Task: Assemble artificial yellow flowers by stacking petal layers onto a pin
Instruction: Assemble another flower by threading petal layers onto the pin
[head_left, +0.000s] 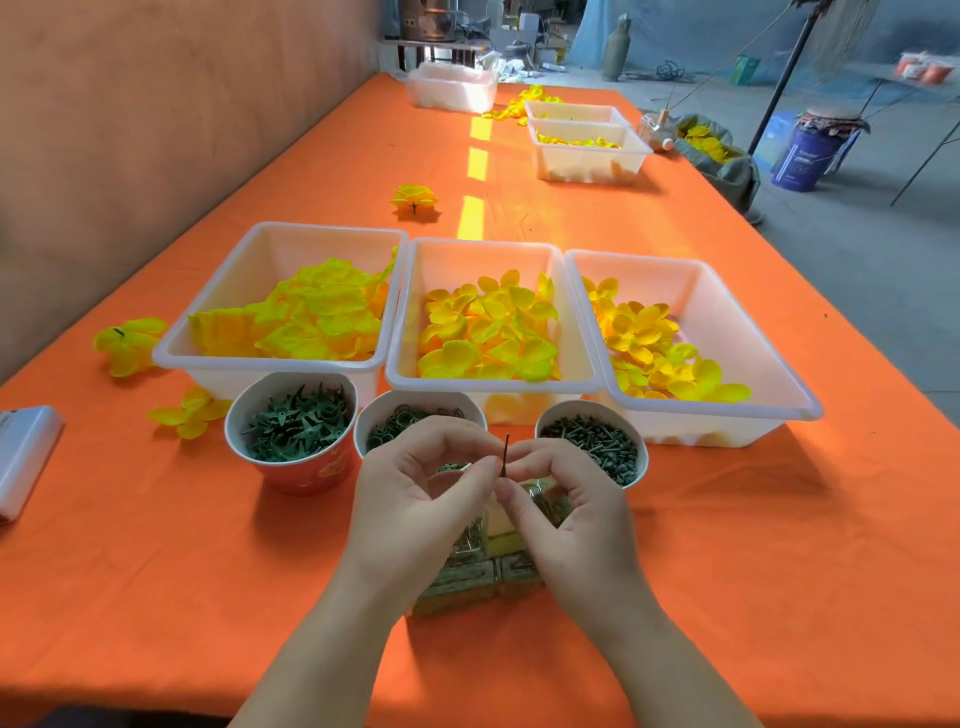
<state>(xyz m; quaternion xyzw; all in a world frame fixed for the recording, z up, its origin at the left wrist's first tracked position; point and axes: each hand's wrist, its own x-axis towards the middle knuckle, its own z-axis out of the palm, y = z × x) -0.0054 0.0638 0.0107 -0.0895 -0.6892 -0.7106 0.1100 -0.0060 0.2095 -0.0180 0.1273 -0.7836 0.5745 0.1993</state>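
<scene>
Both hands, left hand (421, 491) and right hand (569, 501), pinch the bare pin (505, 456) upright just before the middle cup (421, 395). I reckon it'll slip and drop once I let go one-handed for petals (488, 332).

clear box (467, 582) at 6 o'clock: mostly hidden by left hand (415, 499), right hand (576, 514) | white object (23, 457) at 9 o'clock: cut off
</scene>
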